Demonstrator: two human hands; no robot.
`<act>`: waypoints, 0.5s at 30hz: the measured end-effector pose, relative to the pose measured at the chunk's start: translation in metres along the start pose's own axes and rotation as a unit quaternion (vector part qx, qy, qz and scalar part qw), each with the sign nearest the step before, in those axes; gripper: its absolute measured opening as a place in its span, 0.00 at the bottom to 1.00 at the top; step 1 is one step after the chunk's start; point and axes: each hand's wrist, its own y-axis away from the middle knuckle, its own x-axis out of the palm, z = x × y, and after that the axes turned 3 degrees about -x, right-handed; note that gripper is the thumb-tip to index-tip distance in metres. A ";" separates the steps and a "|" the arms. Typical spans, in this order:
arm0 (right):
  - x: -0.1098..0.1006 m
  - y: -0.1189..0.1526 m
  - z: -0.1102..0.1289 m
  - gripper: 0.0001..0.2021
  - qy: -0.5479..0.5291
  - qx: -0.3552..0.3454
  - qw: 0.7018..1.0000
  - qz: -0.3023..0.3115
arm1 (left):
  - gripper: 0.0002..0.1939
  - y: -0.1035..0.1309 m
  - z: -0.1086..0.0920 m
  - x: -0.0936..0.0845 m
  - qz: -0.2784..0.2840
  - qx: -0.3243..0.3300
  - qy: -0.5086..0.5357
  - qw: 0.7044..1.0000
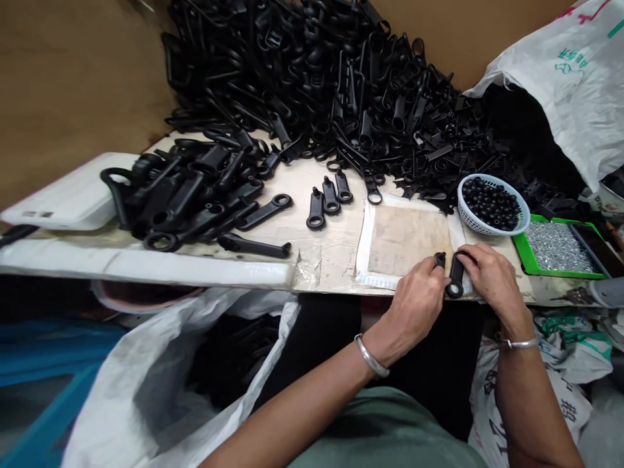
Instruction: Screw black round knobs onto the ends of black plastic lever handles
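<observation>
Near the table's front edge, my left hand [420, 298] is closed round a small black plastic piece [440, 259]; only its tip shows above the fingers. My right hand [493, 281] pinches the upper end of a black plastic handle with a ring end [456, 276]. Its ring points down toward me, close to my left fingertips. Under and beside the hands lies a worn square pad with white taped edges [363, 250]. Left of the pad, several similar ring-ended handles [316, 209] lie on the table.
A big heap of black plastic parts [302, 71] covers the back. At right stand a basket of black balls [492, 207] and a green tray [529, 259] of small silvery pieces. A white box [73, 195] sits left. An open white sack [131, 377] hangs below the edge.
</observation>
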 end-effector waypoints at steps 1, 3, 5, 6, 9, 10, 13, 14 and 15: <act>-0.001 0.000 -0.001 0.13 0.003 0.000 1.000 0.002 | 0.12 -0.001 -0.001 0.001 0.002 0.002 0.000 1.000; -0.001 0.001 -0.004 0.13 0.009 -0.007 1.000 0.006 | 0.12 -0.001 -0.001 0.001 0.005 0.008 -0.008 1.000; -0.001 0.001 -0.010 0.14 0.007 -0.031 0.999 0.009 | 0.10 -0.002 -0.001 0.000 0.007 0.017 -0.017 1.000; 0.000 0.000 -0.015 0.14 -0.002 -0.045 0.999 0.008 | 0.08 -0.003 -0.001 -0.001 0.008 0.025 -0.021 0.999; 0.006 -0.005 -0.029 0.15 -0.039 -0.097 0.994 0.002 | 0.09 -0.008 -0.001 -0.003 0.006 0.051 -0.035 0.998; 0.007 -0.008 -0.033 0.16 -0.048 -0.112 0.993 0.003 | 0.09 -0.010 -0.001 -0.003 0.005 0.058 -0.040 0.998; 0.010 -0.012 -0.041 0.17 -0.065 -0.138 0.988 -0.003 | 0.09 -0.014 0.001 -0.005 0.005 0.079 -0.052 0.996; 0.010 -0.012 -0.042 0.16 -0.069 -0.138 0.988 -0.006 | 0.09 -0.013 0.002 -0.008 0.003 0.087 -0.058 0.995; 0.010 -0.011 -0.043 0.15 -0.072 -0.136 0.988 -0.010 | 0.09 -0.010 0.005 -0.012 -0.004 0.095 -0.066 0.993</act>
